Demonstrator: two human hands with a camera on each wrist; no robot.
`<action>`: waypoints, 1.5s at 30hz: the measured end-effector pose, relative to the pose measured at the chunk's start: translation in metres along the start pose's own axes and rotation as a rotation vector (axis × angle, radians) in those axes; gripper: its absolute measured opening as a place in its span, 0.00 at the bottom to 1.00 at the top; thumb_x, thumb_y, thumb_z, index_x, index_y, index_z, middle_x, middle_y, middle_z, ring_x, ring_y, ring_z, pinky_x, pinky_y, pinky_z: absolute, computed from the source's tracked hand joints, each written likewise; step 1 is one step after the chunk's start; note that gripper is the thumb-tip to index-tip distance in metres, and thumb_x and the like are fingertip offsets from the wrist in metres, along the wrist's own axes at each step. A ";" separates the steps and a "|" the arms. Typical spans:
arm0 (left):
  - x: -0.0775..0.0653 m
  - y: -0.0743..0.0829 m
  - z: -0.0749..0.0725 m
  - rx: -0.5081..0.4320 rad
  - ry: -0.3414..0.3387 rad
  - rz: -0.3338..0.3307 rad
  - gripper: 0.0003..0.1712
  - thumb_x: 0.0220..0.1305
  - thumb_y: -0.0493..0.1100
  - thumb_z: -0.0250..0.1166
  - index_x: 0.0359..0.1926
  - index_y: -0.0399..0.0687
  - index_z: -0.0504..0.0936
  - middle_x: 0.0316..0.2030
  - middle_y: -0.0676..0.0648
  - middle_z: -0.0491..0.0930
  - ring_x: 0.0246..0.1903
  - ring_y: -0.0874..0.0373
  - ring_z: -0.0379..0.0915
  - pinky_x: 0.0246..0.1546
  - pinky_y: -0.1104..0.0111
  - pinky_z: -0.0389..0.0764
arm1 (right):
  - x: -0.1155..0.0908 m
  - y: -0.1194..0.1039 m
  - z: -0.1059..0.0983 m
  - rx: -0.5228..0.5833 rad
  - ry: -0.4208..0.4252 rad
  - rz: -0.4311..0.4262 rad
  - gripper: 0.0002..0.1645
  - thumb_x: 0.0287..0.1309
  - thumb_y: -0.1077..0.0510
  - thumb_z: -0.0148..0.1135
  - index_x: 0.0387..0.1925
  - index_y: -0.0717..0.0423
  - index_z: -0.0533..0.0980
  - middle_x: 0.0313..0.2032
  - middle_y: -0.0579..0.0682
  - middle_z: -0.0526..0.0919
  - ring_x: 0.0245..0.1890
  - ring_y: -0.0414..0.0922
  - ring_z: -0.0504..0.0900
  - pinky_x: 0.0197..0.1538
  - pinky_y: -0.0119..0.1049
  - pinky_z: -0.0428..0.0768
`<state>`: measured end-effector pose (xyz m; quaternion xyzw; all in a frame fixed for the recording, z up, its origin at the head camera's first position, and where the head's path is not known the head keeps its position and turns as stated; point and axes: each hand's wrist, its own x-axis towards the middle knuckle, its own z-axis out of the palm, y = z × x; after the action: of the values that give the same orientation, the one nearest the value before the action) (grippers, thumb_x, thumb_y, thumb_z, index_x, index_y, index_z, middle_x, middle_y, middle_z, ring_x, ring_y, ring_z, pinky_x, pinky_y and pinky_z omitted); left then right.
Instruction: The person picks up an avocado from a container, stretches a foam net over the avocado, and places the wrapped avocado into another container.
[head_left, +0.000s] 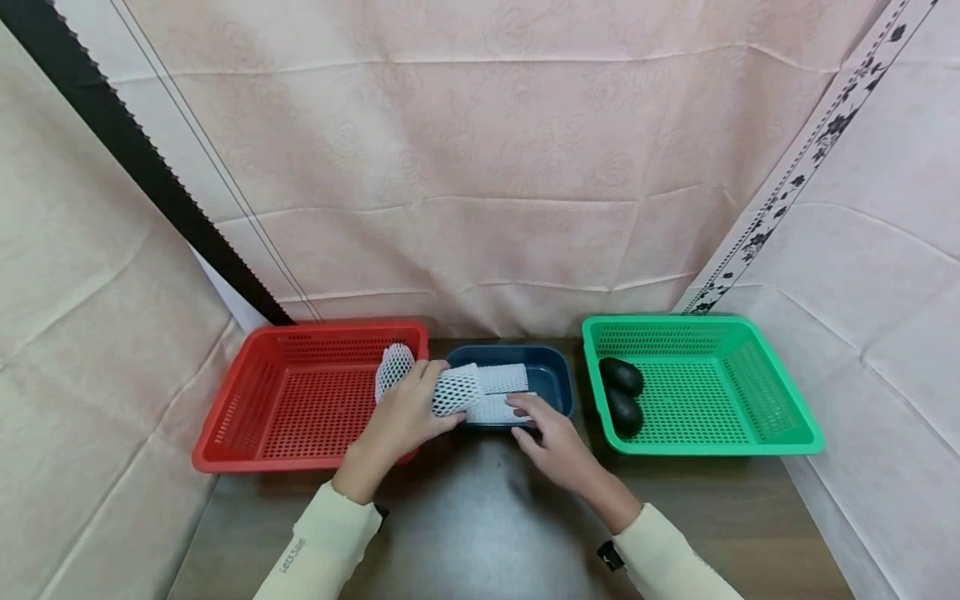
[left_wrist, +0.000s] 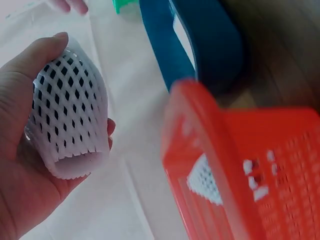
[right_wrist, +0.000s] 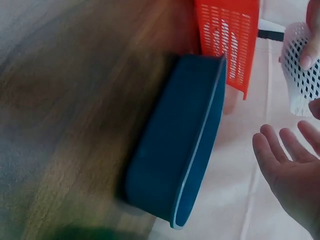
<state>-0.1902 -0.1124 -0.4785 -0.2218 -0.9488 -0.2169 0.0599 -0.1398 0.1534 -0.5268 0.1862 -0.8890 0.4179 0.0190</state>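
White net sleeve (head_left: 456,391), with something dark inside, held in the air over the left end of a blue tray (head_left: 551,379). From the left: a red basket (head_left: 300,417) stands on a wooden surface (head_left: 472,517), with another netted item (head_left: 393,367) inside at its right end. Next is the person's left hand (head_left: 411,408), carrying the filled sleeve. Flat white netting pieces (head_left: 504,377) lie in the blue tray, and the right hand (head_left: 557,446) is at its near right corner. Farthest right, a green basket (head_left: 705,404) holds two dark, glossy oval items (head_left: 626,412) beside its left wall. The likeliest mishap is the contents slipping out of the sleeve's uncovered end, should the grip loosen or tilt; too hard a squeeze might bruise them if soft, and a low pass could knock the red basket's rim. The left fingers (left_wrist: 110,127) curl around the sleeve, opposite the thumb (left_wrist: 47,50). The right fingers (right_wrist: 264,150) are loosely spread, slightly bent, holding nothing, apart from the filled sleeve.
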 end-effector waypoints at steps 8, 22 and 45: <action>0.001 -0.034 -0.016 0.019 0.011 -0.165 0.50 0.54 0.63 0.77 0.70 0.44 0.68 0.62 0.37 0.76 0.57 0.42 0.74 0.53 0.45 0.84 | 0.002 -0.010 0.014 -0.239 -0.150 -0.088 0.29 0.75 0.50 0.58 0.74 0.43 0.68 0.76 0.44 0.66 0.75 0.43 0.66 0.73 0.49 0.70; 0.023 -0.092 -0.008 -0.151 -0.010 -0.371 0.48 0.65 0.64 0.68 0.71 0.37 0.61 0.59 0.33 0.73 0.53 0.39 0.75 0.52 0.43 0.84 | 0.024 -0.038 0.055 -0.513 -0.251 -0.417 0.38 0.75 0.48 0.56 0.80 0.45 0.57 0.81 0.45 0.55 0.69 0.45 0.73 0.68 0.42 0.76; 0.041 -0.159 -0.005 -0.089 -0.130 -0.592 0.52 0.72 0.64 0.58 0.72 0.21 0.55 0.65 0.18 0.63 0.57 0.27 0.72 0.53 0.40 0.79 | 0.036 -0.034 0.098 -0.564 -0.467 -0.388 0.50 0.72 0.46 0.61 0.83 0.36 0.42 0.84 0.42 0.39 0.71 0.50 0.71 0.69 0.46 0.75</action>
<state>-0.2978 -0.2268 -0.5266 0.0484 -0.9636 -0.2516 -0.0767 -0.1494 0.0492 -0.5587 0.4274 -0.8976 0.0929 -0.0547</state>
